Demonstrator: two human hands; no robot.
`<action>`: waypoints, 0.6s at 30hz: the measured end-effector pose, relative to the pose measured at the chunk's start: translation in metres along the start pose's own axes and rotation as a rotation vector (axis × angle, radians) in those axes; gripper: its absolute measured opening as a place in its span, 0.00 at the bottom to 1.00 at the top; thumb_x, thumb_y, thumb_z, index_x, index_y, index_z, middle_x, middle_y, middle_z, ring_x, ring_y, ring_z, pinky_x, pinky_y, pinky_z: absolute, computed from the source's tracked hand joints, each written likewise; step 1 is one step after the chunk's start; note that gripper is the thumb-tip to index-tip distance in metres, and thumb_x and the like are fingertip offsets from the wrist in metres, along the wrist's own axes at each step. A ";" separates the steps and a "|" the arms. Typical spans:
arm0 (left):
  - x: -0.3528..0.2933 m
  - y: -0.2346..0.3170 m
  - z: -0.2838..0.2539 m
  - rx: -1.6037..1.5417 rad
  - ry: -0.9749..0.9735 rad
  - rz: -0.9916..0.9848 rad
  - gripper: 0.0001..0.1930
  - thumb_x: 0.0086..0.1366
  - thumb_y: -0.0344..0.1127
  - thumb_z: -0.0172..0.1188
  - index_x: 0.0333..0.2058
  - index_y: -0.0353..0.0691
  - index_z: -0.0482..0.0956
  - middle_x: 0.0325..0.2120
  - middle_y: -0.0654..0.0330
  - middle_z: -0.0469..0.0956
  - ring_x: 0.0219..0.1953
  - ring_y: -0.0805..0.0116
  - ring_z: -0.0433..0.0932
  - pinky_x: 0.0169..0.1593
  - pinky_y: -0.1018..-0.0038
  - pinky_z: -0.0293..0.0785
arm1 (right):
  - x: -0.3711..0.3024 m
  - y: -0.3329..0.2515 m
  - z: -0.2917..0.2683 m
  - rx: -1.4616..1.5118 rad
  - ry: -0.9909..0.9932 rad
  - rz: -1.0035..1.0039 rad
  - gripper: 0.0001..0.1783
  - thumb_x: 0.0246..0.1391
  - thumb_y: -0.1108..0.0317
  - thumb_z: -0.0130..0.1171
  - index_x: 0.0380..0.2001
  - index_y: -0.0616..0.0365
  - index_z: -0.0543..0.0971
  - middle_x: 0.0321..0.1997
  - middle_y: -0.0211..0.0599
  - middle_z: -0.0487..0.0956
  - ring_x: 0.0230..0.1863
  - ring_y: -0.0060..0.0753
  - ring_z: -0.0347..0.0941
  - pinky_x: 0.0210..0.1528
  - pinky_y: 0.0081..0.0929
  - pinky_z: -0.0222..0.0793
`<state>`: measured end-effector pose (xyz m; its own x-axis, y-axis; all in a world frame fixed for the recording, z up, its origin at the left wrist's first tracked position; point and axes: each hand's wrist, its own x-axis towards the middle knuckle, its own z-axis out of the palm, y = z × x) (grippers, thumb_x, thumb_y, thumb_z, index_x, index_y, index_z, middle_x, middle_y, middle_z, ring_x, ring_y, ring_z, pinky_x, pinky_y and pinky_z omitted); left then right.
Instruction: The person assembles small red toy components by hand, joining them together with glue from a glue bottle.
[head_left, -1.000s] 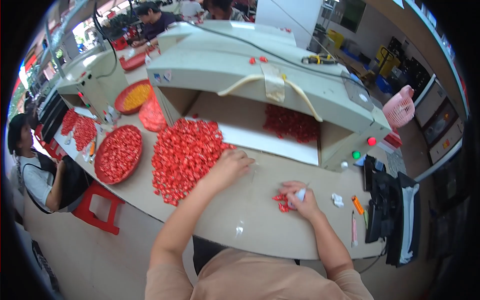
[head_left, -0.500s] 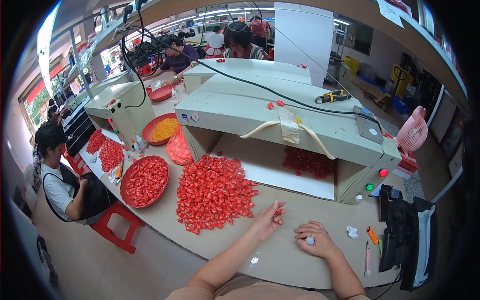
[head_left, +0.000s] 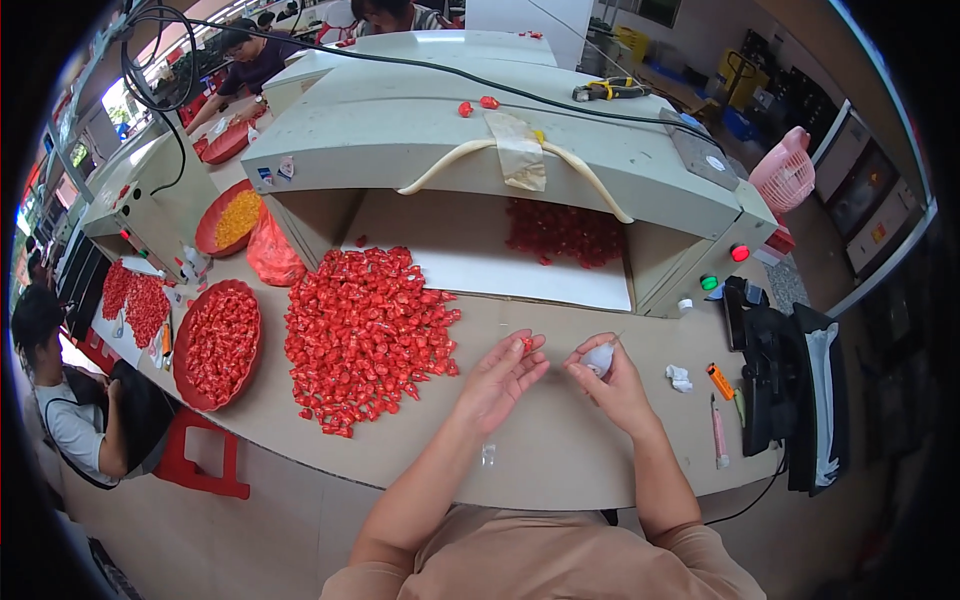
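My left hand [head_left: 492,385] is palm up above the table, its thumb and forefinger pinching a small red piece [head_left: 527,344]; the other fingers are loosely curled. Just to its right, my right hand [head_left: 622,392] grips a small white squeeze bottle [head_left: 598,359] with a thin tip pointing up and right. A small gap separates the bottle from the red piece. Left of my hands lies a large heap of shiny red pieces [head_left: 365,335] on the tabletop [head_left: 560,465]. More red pieces [head_left: 565,232] sit inside the open-fronted grey box [head_left: 390,125] beyond my hands.
At left stand a red tray [head_left: 256,345] of red pieces and another tray holding yellow pieces [head_left: 238,218], near a red plastic bag [head_left: 272,250]. To the right lie crumpled tissue [head_left: 679,377], an orange lighter [head_left: 720,382] and a pink cutter [head_left: 720,432]. A co-worker [head_left: 75,400] sits far left.
My view has tipped downward and shifted right. My right hand has lifted the squeeze bottle off the table and turned it, bringing it nearer my left hand, which still pinches the red piece.
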<state>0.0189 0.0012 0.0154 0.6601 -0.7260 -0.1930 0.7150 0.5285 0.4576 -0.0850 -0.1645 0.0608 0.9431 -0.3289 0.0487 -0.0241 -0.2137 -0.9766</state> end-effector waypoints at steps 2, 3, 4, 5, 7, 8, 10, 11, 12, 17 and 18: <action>-0.002 -0.003 -0.001 0.020 -0.008 -0.020 0.19 0.69 0.37 0.53 0.56 0.37 0.67 0.47 0.57 0.74 0.46 0.70 0.75 0.56 0.68 0.73 | -0.001 0.000 -0.002 0.078 -0.013 -0.033 0.16 0.56 0.68 0.61 0.45 0.56 0.68 0.32 0.26 0.75 0.22 0.12 0.65 0.20 0.12 0.60; -0.002 -0.004 0.000 0.046 -0.017 -0.039 0.19 0.70 0.38 0.52 0.57 0.39 0.66 0.46 0.58 0.74 0.45 0.71 0.74 0.53 0.69 0.74 | -0.001 0.003 -0.008 0.076 -0.014 -0.028 0.16 0.56 0.68 0.61 0.45 0.56 0.68 0.32 0.26 0.75 0.22 0.12 0.65 0.20 0.12 0.60; -0.004 -0.005 -0.001 0.048 -0.013 -0.045 0.19 0.70 0.38 0.52 0.57 0.39 0.66 0.46 0.58 0.74 0.45 0.71 0.74 0.53 0.69 0.74 | -0.006 0.007 -0.013 0.068 -0.012 -0.016 0.17 0.57 0.64 0.61 0.44 0.56 0.68 0.31 0.27 0.75 0.22 0.12 0.65 0.21 0.13 0.60; -0.005 -0.007 -0.001 0.051 -0.053 -0.061 0.19 0.71 0.39 0.51 0.56 0.39 0.67 0.43 0.60 0.74 0.43 0.72 0.74 0.51 0.70 0.74 | -0.009 0.010 -0.017 0.062 -0.010 -0.003 0.18 0.58 0.60 0.61 0.44 0.56 0.68 0.30 0.28 0.74 0.22 0.13 0.65 0.21 0.13 0.60; -0.007 -0.009 0.002 0.062 -0.085 -0.094 0.18 0.71 0.40 0.50 0.56 0.40 0.67 0.40 0.61 0.74 0.41 0.74 0.73 0.49 0.71 0.74 | -0.013 0.010 -0.015 0.187 0.036 -0.054 0.20 0.57 0.55 0.61 0.42 0.57 0.68 0.28 0.28 0.74 0.22 0.13 0.64 0.22 0.13 0.60; -0.008 -0.009 0.004 0.068 -0.063 -0.105 0.18 0.71 0.39 0.50 0.56 0.40 0.67 0.38 0.62 0.74 0.40 0.75 0.73 0.47 0.72 0.74 | -0.013 0.009 -0.015 0.304 0.079 -0.112 0.22 0.57 0.50 0.60 0.40 0.58 0.69 0.27 0.29 0.73 0.22 0.14 0.64 0.22 0.13 0.60; -0.007 -0.012 0.004 0.084 -0.032 -0.132 0.18 0.71 0.39 0.50 0.56 0.40 0.67 0.36 0.63 0.73 0.38 0.75 0.72 0.46 0.73 0.74 | -0.014 0.016 -0.022 0.378 0.079 -0.084 0.21 0.57 0.52 0.61 0.39 0.58 0.70 0.29 0.27 0.73 0.24 0.13 0.65 0.24 0.13 0.61; -0.006 -0.015 0.002 0.079 -0.053 -0.104 0.18 0.71 0.39 0.50 0.56 0.40 0.68 0.36 0.64 0.73 0.37 0.76 0.72 0.46 0.73 0.74 | -0.013 0.019 -0.024 0.441 0.066 -0.068 0.19 0.57 0.54 0.62 0.38 0.58 0.71 0.30 0.26 0.72 0.26 0.12 0.65 0.25 0.13 0.61; -0.005 -0.017 0.000 0.074 -0.075 -0.076 0.17 0.71 0.39 0.50 0.55 0.40 0.68 0.35 0.64 0.73 0.37 0.76 0.72 0.45 0.73 0.74 | -0.012 0.021 -0.027 0.455 0.077 -0.058 0.19 0.57 0.54 0.62 0.38 0.58 0.71 0.30 0.26 0.72 0.26 0.12 0.65 0.25 0.13 0.61; 0.002 -0.024 0.008 0.116 -0.056 -0.135 0.16 0.71 0.41 0.50 0.51 0.39 0.71 0.32 0.65 0.73 0.33 0.76 0.72 0.43 0.74 0.75 | -0.002 0.024 -0.035 0.423 0.182 -0.108 0.22 0.55 0.50 0.63 0.36 0.58 0.72 0.30 0.28 0.74 0.26 0.13 0.66 0.27 0.15 0.65; 0.002 -0.025 0.012 0.159 -0.031 -0.143 0.15 0.71 0.41 0.50 0.50 0.38 0.72 0.31 0.65 0.74 0.33 0.76 0.72 0.43 0.74 0.75 | -0.002 0.025 -0.035 0.403 0.205 -0.114 0.22 0.55 0.50 0.63 0.36 0.58 0.72 0.29 0.28 0.74 0.26 0.13 0.67 0.27 0.15 0.65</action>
<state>0.0000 -0.0184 0.0137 0.5451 -0.8032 -0.2401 0.7542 0.3448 0.5588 -0.0995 -0.2017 0.0435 0.8464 -0.5074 0.1614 0.2449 0.1018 -0.9642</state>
